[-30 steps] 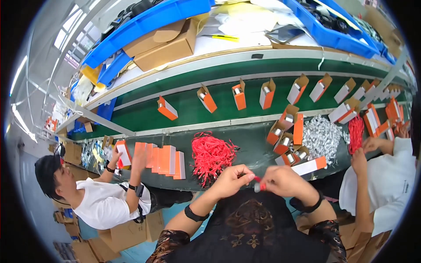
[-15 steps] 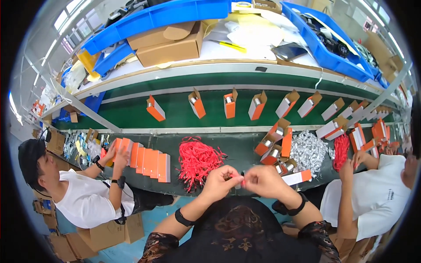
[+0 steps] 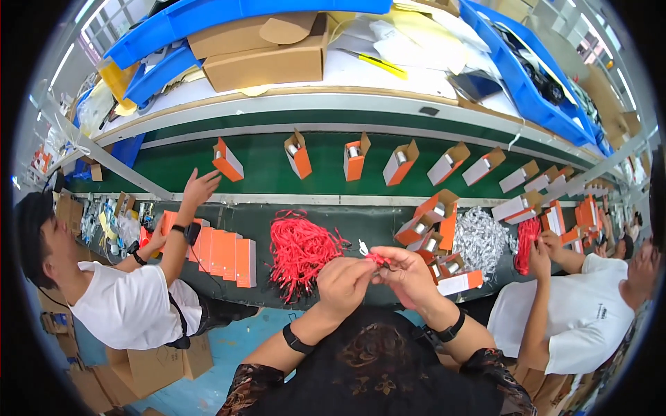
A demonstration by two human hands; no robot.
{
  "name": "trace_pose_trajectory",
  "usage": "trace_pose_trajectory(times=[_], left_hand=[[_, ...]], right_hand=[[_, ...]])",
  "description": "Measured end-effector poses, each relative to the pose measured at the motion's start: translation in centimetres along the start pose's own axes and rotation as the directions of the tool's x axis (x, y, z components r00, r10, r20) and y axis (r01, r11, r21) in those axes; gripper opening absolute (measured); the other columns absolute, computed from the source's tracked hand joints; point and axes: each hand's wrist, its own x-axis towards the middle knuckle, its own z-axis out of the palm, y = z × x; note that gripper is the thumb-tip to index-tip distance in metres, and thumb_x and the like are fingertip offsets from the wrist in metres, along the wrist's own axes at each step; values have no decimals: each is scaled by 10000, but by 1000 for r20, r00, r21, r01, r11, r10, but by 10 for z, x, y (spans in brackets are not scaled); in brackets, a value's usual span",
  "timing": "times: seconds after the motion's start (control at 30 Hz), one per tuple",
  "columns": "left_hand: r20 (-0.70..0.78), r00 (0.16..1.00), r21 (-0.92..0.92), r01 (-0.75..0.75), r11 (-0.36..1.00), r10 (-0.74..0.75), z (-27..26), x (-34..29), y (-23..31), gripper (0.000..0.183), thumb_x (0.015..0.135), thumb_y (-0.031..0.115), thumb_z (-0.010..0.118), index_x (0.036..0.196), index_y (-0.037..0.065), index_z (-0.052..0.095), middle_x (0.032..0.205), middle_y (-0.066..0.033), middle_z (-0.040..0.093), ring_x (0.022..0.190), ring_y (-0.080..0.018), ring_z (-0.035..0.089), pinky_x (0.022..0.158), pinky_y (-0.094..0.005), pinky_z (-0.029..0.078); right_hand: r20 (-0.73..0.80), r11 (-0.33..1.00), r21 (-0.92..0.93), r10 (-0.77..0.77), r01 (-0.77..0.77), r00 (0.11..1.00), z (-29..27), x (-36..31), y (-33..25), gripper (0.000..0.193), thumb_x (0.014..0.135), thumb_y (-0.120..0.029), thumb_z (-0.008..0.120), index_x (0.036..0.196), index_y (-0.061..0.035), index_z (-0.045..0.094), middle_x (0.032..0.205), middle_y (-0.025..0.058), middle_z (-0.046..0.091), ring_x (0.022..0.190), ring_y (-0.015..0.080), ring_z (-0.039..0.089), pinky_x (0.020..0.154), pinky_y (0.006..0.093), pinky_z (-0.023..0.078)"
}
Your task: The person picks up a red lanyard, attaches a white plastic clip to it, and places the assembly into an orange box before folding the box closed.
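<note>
My left hand (image 3: 343, 283) and my right hand (image 3: 409, 279) meet over the near edge of the bench, fingertips pinched. Between them is a small bundled red cord (image 3: 379, 259) with a dark bit at its end. A small white piece (image 3: 363, 247) shows just beyond the fingertips; whether it is attached to the cord I cannot tell. To the left of my hands lies a heap of red cords (image 3: 302, 251). Right of them stand open orange-and-white boxes (image 3: 420, 229) with silvery cylinders inside, beside a pile of silvery wrapped pieces (image 3: 479, 239).
A green conveyor belt (image 3: 263, 166) carries a row of open boxes (image 3: 354, 158). Above it, a shelf (image 3: 291, 97) holds blue trays (image 3: 527, 76) and a cardboard box (image 3: 267, 62). Co-workers (image 3: 125, 298) sit at both sides; closed orange boxes (image 3: 225, 255) stand at left.
My hands have turned, and the red cord now shows between them. The left co-worker's hand has reached to a box on the belt. The whole view has shifted slightly.
</note>
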Motion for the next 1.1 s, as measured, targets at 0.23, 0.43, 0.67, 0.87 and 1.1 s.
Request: trace_pose_trajectory(times=[0.23,0.43,0.67,0.87,1.1], left_hand=[[76,959,27,-274,961,271,13,25,-33,360,728,137,841,958,98,567,1021,-69,716,904,-260,686,735,-386,528],[55,989,32,138,990,-140,50,44,-181,743,679,310,875,1248,13,501,1252,-207,556,1148,-377,553,972,-466,456],[254,816,455,372,809,-519,118,123,-335,1030,615,339,893,1449,20,381,1505,-192,409,1416,-420,334,1103,-463,375],[271,831,217,438,872,-485,112,107,-322,791,613,243,880,1296,61,525,1296,-159,571,1236,-436,489,999,-460,458],[-59,979,189,203,961,-195,56,60,-148,630,639,141,859,1192,36,576,1063,-144,621,987,-352,594,850,-428,482]], right_hand=[[-256,999,-37,-20,11,966,-20,16,1,291,927,-45,674,1209,23,650,996,88,716,818,121,653,703,252,531],[-480,998,3,-54,64,875,-39,20,-13,225,923,-55,682,1133,24,665,903,58,687,695,99,563,621,234,444],[-549,991,-133,-59,-18,834,-34,-12,-2,225,919,-40,681,1134,25,667,890,58,687,659,82,538,590,225,417],[-523,941,-281,13,-187,852,-31,-19,-4,192,932,-51,669,1109,19,646,913,65,702,733,110,642,645,243,528],[-269,774,-576,-484,264,833,14,43,-17,154,890,32,675,1039,5,650,894,97,688,699,155,638,623,269,525]])
